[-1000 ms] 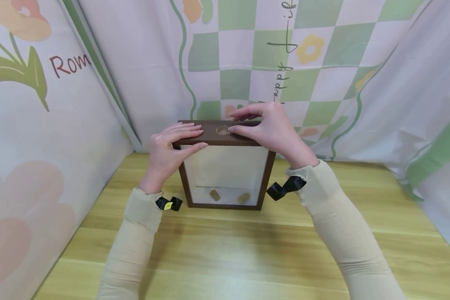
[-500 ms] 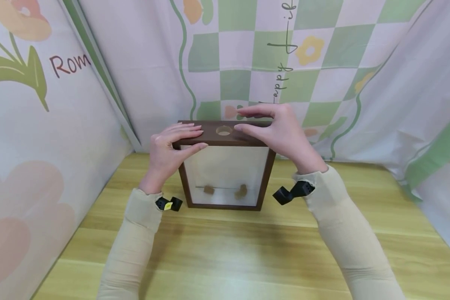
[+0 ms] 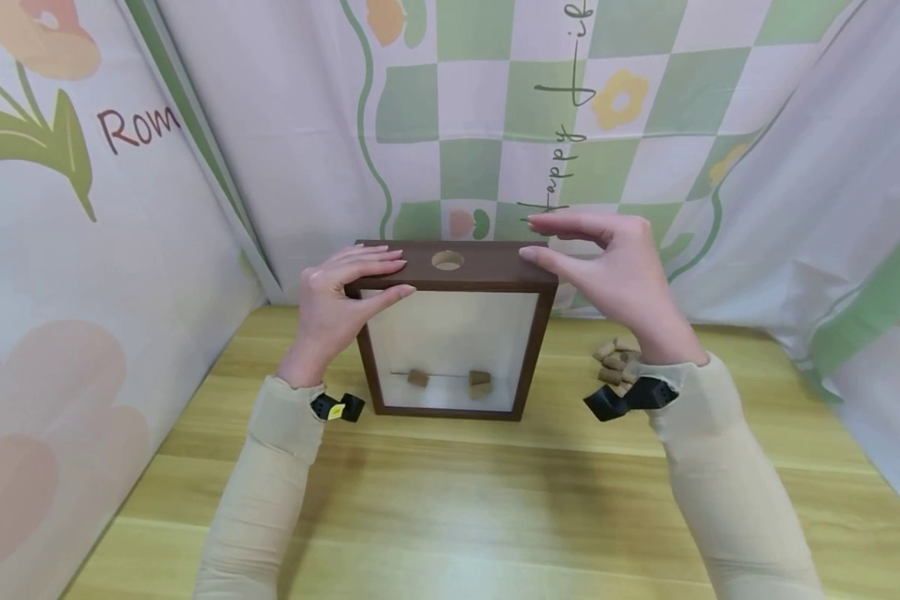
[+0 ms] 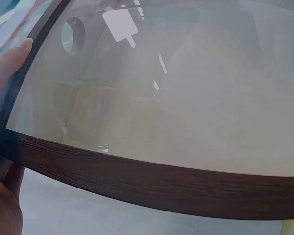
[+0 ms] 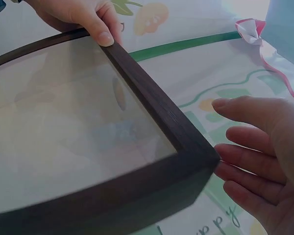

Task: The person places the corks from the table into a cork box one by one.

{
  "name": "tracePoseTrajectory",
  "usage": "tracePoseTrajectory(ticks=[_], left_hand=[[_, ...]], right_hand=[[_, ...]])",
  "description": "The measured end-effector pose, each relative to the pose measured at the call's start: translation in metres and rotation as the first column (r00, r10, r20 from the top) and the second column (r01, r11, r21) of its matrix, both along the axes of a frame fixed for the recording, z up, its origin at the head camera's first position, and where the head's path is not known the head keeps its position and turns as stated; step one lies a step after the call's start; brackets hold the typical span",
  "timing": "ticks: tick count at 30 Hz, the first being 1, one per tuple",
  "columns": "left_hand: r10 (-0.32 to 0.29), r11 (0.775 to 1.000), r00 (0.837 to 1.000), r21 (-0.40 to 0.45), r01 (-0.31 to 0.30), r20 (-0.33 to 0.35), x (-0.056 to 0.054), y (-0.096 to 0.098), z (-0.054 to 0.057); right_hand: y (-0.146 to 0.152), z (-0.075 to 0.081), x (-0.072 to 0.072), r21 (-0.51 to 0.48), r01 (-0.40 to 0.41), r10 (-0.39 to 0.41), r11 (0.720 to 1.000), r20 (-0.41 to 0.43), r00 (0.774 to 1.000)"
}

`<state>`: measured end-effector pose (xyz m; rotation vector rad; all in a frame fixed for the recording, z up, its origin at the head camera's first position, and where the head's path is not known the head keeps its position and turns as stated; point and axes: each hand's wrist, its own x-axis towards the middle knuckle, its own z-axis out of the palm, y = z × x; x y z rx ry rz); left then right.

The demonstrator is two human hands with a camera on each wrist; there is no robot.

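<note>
A dark wooden shadow box frame [image 3: 547, 333] with a clear front stands upright on the table, a round hole [image 3: 447, 261] in its top. Small brown corks [image 3: 417, 378] lie at the bottom inside it, some at the right [image 3: 480, 378]. My left hand [image 3: 348, 287] holds the top left corner, fingers across the top and thumb over the front edge; in the right wrist view its thumb presses the rim. Off the top right corner is my right hand [image 3: 607, 267], thumb and fingers apart, nothing between them. The right wrist view shows these fingers [image 5: 255, 164] loosely bent beside the corner.
A pile of corks [image 3: 617, 360] lies on the wooden table [image 3: 450, 500] to the right of the frame, partly hidden behind my right wrist. Printed curtains [image 3: 472, 100] hang close behind the frame and along the left side [image 3: 60, 292].
My right hand has moved right from the hole, past the top right corner, uncovering the cork pile. Corks inside have shifted and settled at the bottom. The left hand stays put.
</note>
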<state>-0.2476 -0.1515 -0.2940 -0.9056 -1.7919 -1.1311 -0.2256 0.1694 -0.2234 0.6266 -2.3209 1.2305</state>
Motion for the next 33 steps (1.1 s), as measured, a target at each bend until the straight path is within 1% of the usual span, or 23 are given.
tracePoseTrajectory(ticks=[7,12,14,18,26,29,33], left_hand=[[-0.003,1.0,1.0,0.008,0.003,0.006,0.001,0.0,0.002],[-0.006,1.0,1.0,0.008,0.006,-0.001,0.002,0.001,0.002],[-0.007,1.0,1.0,0.008,0.007,-0.001,0.002,0.0,0.002],[-0.008,1.0,1.0,0.013,0.008,0.0,0.001,0.0,0.002],[-0.007,1.0,1.0,0.013,0.007,0.002,0.001,0.0,0.001],[-0.004,1.0,1.0,0.011,0.004,-0.001,0.0,0.001,0.0],[-0.005,1.0,1.0,0.01,0.005,-0.004,-0.002,0.0,-0.002]], right_hand=[[0.025,-0.009,0.002,-0.051,0.045,-0.044,0.998,0.016,0.999],[0.048,-0.02,0.003,-0.047,0.093,-0.091,0.995,0.053,0.994],[0.058,-0.026,0.003,-0.033,0.125,-0.122,0.992,0.08,0.989],[0.078,-0.037,0.003,-0.016,0.164,-0.16,0.986,0.132,0.978],[0.109,-0.062,0.005,0.022,0.223,-0.223,0.975,0.161,0.961],[0.12,-0.072,0.007,0.041,0.245,-0.248,0.969,0.188,0.95],[0.134,-0.086,0.009,0.074,0.261,-0.271,0.962,0.244,0.931]])
